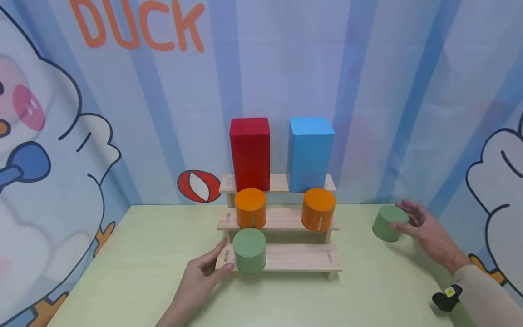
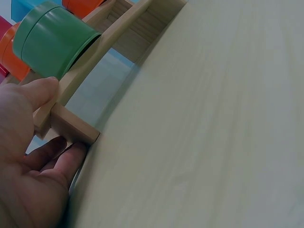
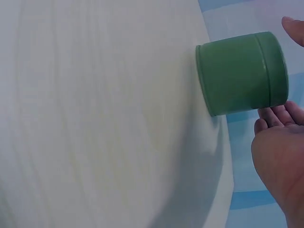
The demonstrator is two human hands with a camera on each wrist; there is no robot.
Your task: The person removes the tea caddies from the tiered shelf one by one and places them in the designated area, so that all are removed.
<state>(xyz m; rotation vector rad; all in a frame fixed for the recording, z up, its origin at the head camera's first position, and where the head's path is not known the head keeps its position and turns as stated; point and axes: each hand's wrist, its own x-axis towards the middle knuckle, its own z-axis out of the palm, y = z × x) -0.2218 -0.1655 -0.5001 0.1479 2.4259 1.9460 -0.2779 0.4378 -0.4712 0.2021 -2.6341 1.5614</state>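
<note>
Plainly, the head view centres on a three-tier rack of pale wood (image 1: 294, 258) standing on a light yellow-green table (image 1: 122, 263). On its top tier stand a tall, deep-red rectangular box (image 1: 250, 156) and a tall, sky-blue rectangular box (image 1: 310, 156); two orange, round, lidded canisters (image 1: 251, 209) (image 1: 318, 211) sit on the middle tier. A green, round, lidded canister (image 1: 249, 252) occupies the left part of the lowest. The tall pieces at the back probably let everything be seen from the front. The left hand (image 1: 197, 277) is at the rack's lower left end, while the right hand (image 1: 429, 236) is around a second green, round, lidded canister (image 1: 390, 222), which appears to stand on the table, well apart to the right.

In the left wrist view, the thumb lies against the lowest shelf's front edge and the bent fingers meet its leg, gripping that corner, presumably to steady the rack.

In the right wrist view, the thumb is clear of the canister and the fingers are by its lid, loosely spread rather than clenched; whether the fingertips touch it, I cannot tell.
</note>
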